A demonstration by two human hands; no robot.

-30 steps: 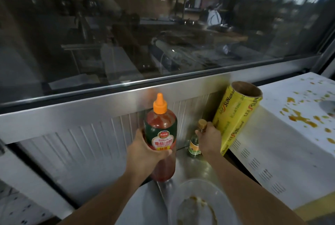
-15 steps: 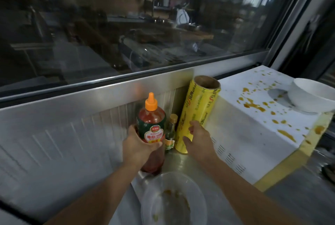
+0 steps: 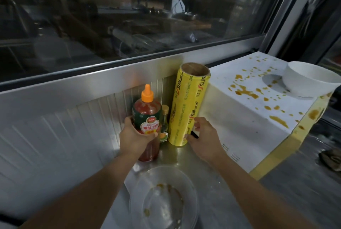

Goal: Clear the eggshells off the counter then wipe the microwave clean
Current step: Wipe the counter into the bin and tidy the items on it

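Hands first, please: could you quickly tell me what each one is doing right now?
Left hand: grips the ketchup bottle.
Right hand: fingers curled round the yellow cling-film roll, holding it.

Left grip [image 3: 137, 134] curled, right grip [image 3: 202, 133] half-curled.

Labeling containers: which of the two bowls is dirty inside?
The clear bowl on the steel counter, nearest the camera; brown smears show inside it. The white bowl sits on the splattered microwave top; its inside is not visible.
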